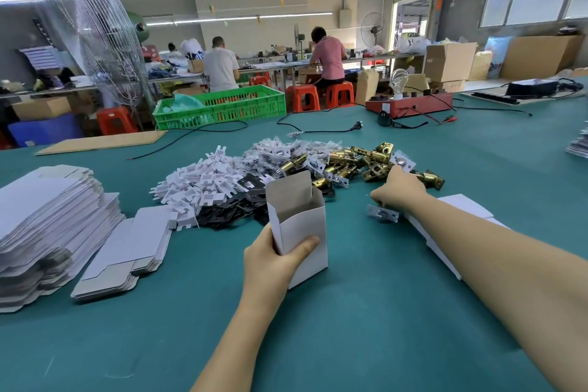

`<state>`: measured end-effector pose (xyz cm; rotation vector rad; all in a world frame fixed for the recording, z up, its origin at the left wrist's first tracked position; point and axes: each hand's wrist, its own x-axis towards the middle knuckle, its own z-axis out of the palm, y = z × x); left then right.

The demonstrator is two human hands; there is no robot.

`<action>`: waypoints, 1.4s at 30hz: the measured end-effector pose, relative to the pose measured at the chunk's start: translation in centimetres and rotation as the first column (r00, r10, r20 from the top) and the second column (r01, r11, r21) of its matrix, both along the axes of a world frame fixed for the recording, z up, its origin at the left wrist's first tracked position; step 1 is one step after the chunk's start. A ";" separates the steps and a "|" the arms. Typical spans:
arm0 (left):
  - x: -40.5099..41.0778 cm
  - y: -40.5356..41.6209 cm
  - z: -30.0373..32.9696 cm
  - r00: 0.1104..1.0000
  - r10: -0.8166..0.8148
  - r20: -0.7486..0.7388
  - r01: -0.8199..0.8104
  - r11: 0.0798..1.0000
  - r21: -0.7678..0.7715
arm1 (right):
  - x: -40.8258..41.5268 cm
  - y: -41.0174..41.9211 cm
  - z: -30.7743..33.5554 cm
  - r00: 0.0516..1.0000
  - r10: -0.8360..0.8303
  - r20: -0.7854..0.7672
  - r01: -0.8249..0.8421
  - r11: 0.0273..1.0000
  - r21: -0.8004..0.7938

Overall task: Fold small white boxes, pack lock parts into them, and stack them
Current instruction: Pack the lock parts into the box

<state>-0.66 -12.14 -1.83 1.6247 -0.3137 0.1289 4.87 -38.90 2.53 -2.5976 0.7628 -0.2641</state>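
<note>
Left hand grips open white box upright; right hand pinches bagged lock part beside brass latch pile.

My green table carries the brass latch pile in the middle; left of it lie white plastic pieces, black plates and flat box stacks; behind it a green crate
</note>
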 end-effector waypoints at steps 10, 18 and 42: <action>-0.3 0.0 0.3 1.000 0.003 -0.020 -0.003 1.000 -0.016 | -3.8 1.4 2.8 0.851 -0.282 0.444 -0.211 0.590 0.779; -0.6 0.0 0.2 1.000 -0.009 0.003 0.009 1.000 -0.004 | -6.6 3.5 6.2 0.798 -0.227 0.558 -0.417 0.460 0.784; -1.1 -1.0 0.4 0.999 0.013 0.043 -0.014 1.000 0.016 | -8.9 13.0 9.3 0.705 0.443 0.554 -0.571 0.818 0.073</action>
